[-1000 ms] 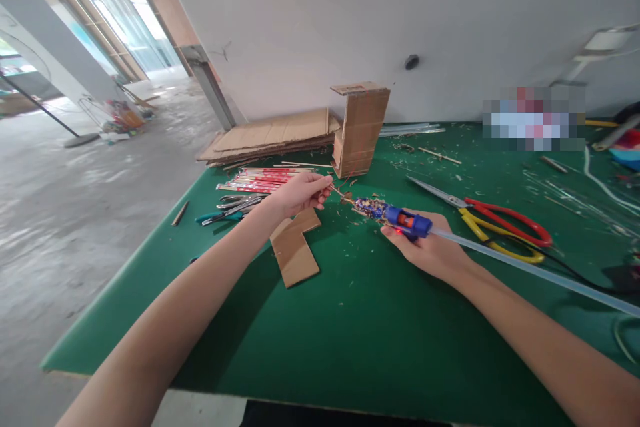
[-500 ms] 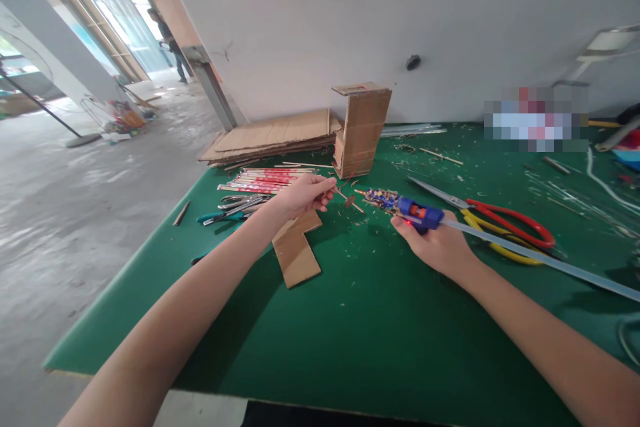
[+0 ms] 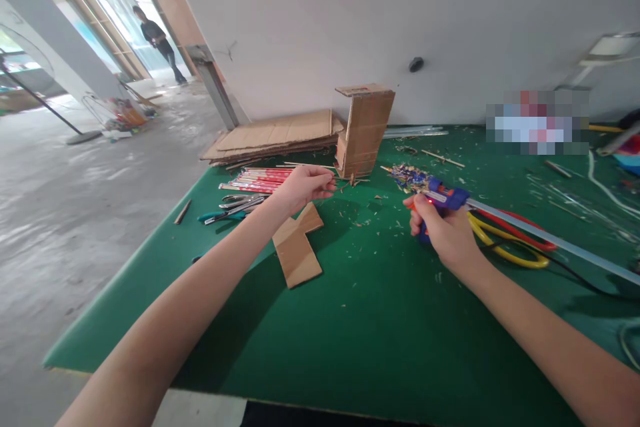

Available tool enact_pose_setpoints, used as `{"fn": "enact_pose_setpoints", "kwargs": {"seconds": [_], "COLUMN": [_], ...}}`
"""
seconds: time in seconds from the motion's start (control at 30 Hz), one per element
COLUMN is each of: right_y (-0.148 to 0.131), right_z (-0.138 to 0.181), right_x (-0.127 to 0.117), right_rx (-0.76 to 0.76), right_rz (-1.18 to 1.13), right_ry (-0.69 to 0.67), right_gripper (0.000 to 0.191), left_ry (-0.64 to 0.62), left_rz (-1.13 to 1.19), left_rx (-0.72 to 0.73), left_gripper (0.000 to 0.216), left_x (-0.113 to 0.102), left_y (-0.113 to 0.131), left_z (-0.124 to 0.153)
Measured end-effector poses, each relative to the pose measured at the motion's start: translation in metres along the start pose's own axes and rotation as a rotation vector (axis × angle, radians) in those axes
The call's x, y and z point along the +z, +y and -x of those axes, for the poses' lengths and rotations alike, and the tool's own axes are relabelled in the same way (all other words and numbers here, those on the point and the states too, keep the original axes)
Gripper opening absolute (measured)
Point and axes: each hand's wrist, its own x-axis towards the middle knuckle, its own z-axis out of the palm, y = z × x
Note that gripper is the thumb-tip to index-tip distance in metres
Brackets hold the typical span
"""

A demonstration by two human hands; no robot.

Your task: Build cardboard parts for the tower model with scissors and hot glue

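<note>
My left hand (image 3: 309,188) pinches a thin wooden stick (image 3: 358,180), which points right, with a small brown clump on it. A blue glue gun (image 3: 444,196) is gripped in my right hand (image 3: 447,235); its front is crusted with debris and its tip points left. A long translucent glue stick (image 3: 543,240) runs out of its rear. Beyond the left hand's stick stands a bent cardboard piece (image 3: 369,133), upright on the green table. An angled cardboard cutout (image 3: 300,257) lies flat below my left hand.
Red-wrapped sticks (image 3: 257,179) and metal tools (image 3: 240,203) lie left of my left hand. Cardboard sheets (image 3: 280,130) are stacked behind. Scissors with red and yellow handles (image 3: 530,260) lie partly hidden beside the glue gun. A person (image 3: 159,43) stands far off at left.
My right hand has drawn the glue gun right and slightly up, away from the stick. The stick in my left hand now lies more level and slightly higher. The distant person has shifted.
</note>
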Motion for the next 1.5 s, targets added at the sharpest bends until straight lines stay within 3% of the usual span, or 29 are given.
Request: {"fn": "enact_pose_setpoints", "kwargs": {"seconds": [0.13,0.27,0.47,0.6,0.93,1.5], "right_y": [-0.005,-0.005,-0.004,-0.01,-0.014,-0.017], "right_z": [-0.001,-0.003,0.001,0.005,0.005,0.007], "right_x": [0.001,0.002,0.003,0.005,0.0,0.004], "right_rx": [0.052,0.092,0.113,0.253,0.396,0.462], "right_rz": [-0.131,-0.208,-0.155,-0.363,-0.577,-0.68], "right_ry": [0.027,0.039,-0.016,-0.173,-0.242,-0.261], "right_gripper": [0.032,0.031,0.029,0.029,0.03,0.032], "left_ry": [0.001,0.002,0.013,-0.038,-0.034,-0.071], "left_rz": [0.032,-0.039,-0.314,-0.449,-0.373,-0.176], "left_rx": [-0.074,-0.035,0.279,0.424,0.465,0.398], "left_gripper": [0.009,0.01,0.006,0.009,0.012,0.009], "left_x": [0.003,0.004,0.013,0.021,0.019,0.024], "left_y": [-0.003,-0.005,0.004,0.013,0.021,0.014], "left_z": [0.001,0.0,0.008,0.02,0.025,0.025]}}
